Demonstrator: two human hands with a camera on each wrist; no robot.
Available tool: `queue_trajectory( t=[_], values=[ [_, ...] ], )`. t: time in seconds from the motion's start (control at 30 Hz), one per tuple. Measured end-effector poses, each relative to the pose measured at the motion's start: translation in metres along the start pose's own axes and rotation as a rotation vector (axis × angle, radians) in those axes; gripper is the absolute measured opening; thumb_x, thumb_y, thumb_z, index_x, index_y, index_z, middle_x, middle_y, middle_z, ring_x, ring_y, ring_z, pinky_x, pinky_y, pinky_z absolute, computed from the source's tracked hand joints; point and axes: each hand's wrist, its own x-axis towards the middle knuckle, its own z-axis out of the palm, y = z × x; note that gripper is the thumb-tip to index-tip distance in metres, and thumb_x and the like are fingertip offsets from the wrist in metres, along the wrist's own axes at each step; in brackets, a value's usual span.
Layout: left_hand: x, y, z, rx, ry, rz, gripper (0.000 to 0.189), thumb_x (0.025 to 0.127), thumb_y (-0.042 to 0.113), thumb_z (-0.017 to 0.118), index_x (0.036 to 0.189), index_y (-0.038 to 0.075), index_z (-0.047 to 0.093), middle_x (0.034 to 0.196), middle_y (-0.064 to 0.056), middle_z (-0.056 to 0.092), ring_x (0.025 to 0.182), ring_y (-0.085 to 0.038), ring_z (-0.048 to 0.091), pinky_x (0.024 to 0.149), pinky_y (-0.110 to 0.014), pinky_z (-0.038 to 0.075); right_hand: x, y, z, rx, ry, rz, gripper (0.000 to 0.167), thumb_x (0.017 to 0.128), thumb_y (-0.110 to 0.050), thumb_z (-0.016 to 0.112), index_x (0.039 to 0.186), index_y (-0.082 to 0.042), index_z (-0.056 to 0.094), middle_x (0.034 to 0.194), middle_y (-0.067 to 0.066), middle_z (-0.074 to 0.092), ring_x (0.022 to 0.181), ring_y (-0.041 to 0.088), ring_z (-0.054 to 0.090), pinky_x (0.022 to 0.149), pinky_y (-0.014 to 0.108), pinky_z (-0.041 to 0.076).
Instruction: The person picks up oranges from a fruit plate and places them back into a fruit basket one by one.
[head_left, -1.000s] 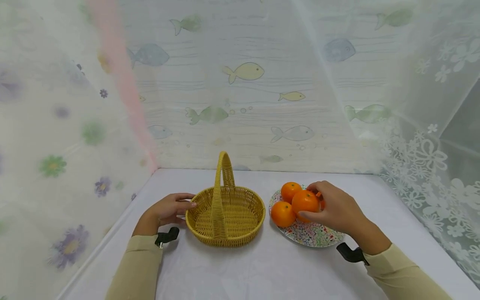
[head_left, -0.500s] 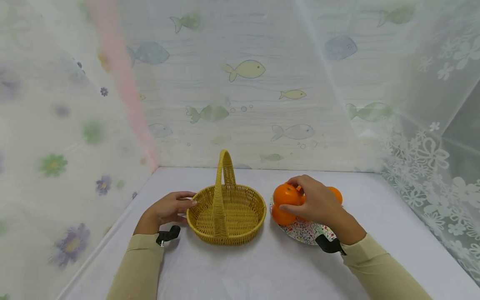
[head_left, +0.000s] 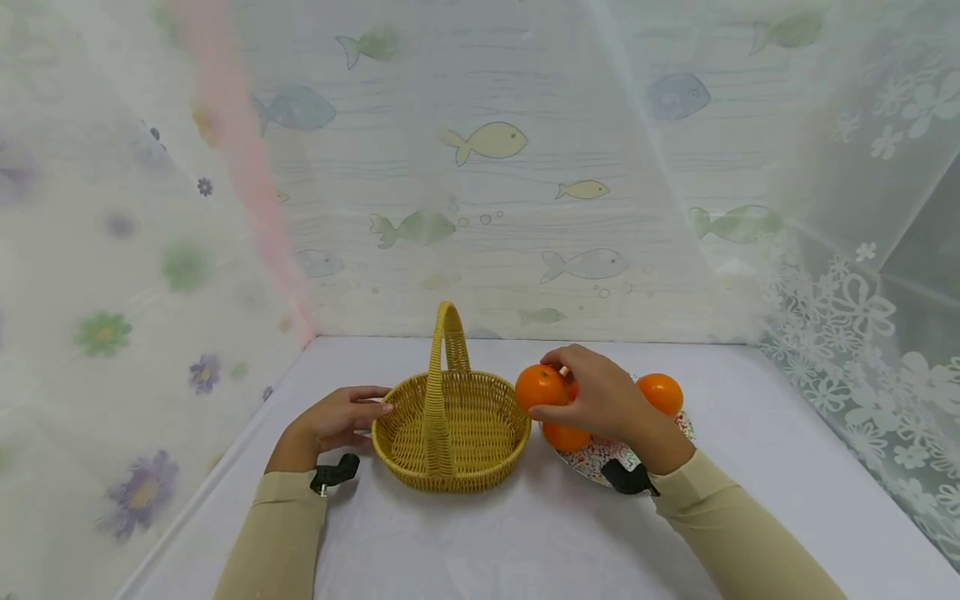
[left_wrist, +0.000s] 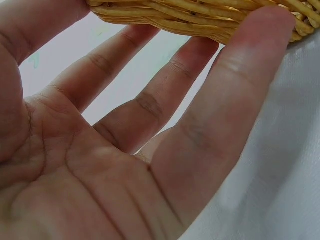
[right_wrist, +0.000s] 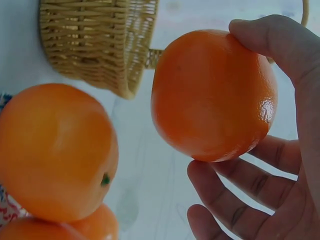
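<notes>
A yellow woven basket [head_left: 480, 454] with a tall arched handle stands on the white cloth. My left hand [head_left: 341, 419] touches its left rim; in the left wrist view the fingers [left_wrist: 215, 115] are splayed and nearly straight against the wicker. My right hand [head_left: 600, 396] holds a glossy orange [head_left: 541, 388] between thumb and fingers, just above the basket's right rim. The right wrist view shows this orange [right_wrist: 214, 95] apart from the wicker. Other oranges lie on a colourful speckled plate [head_left: 592, 468], one [head_left: 567, 437] at the left and one [head_left: 661, 393] at the right. The right hand partly hides the plate.
A white cloth [head_left: 480, 542] covers the table. Behind it hangs a pale curtain [head_left: 450, 275] printed with fish. Flowered sheets enclose the left [head_left: 150, 400] and right sides.
My right hand has lifted an orange from the plate and carried it left to the basket's right rim, uncovering the orange at the right. The left hand and basket stay in place.
</notes>
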Motion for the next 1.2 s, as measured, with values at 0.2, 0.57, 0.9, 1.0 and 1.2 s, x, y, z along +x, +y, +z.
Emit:
queue_trajectory(
  t=[0.2,0.57,0.9,1.0,1.2],
  values=[
    [-0.002,-0.001,0.001,0.006,0.014,-0.003,0.066,0.098,0.03,0.074,0.153,0.004,0.047,0.133,-0.013,0.068,0.109,-0.024,0.072,0.085,-0.047,0.062,0.011,-0.008,0.006,0.037,-0.022,-0.038,0.066,0.076,-0.057,0.088,0.126,-0.02,0.065,0.114,-0.011,0.065,0.094,0.011,0.061,0.083,0.031,0.055],
    [0.001,-0.003,0.001,0.011,-0.013,0.016,0.066,0.099,0.031,0.073,0.153,0.004,0.047,0.132,-0.013,0.068,0.109,-0.024,0.072,0.087,-0.048,0.062,0.03,-0.021,0.021,0.057,-0.117,-0.086,0.06,0.078,-0.053,0.088,0.123,-0.02,0.067,0.113,-0.011,0.067,0.099,0.01,0.062,0.085,0.031,0.056],
    [0.001,-0.003,0.0,-0.003,-0.019,0.018,0.066,0.099,0.029,0.073,0.153,0.004,0.047,0.13,-0.012,0.07,0.108,-0.024,0.072,0.086,-0.048,0.062,0.043,-0.031,0.036,0.08,-0.181,-0.074,0.055,0.077,-0.052,0.088,0.119,-0.023,0.067,0.109,-0.014,0.067,0.094,0.009,0.061,0.083,0.028,0.054],
    [0.001,-0.002,0.0,-0.002,-0.02,0.019,0.066,0.099,0.029,0.072,0.153,0.003,0.046,0.129,-0.012,0.07,0.108,-0.024,0.072,0.086,-0.048,0.062,0.048,-0.035,0.04,0.074,-0.208,-0.079,0.054,0.077,-0.051,0.089,0.118,-0.022,0.067,0.108,-0.015,0.068,0.091,0.008,0.061,0.081,0.027,0.054],
    [0.0,-0.002,0.0,-0.001,-0.025,0.024,0.064,0.1,0.028,0.071,0.153,0.003,0.046,0.128,-0.012,0.07,0.106,-0.024,0.072,0.085,-0.048,0.062,0.057,-0.043,0.047,0.044,-0.257,-0.1,0.057,0.078,-0.048,0.09,0.12,-0.018,0.068,0.108,-0.011,0.07,0.091,0.008,0.061,0.082,0.024,0.054]
  ],
)
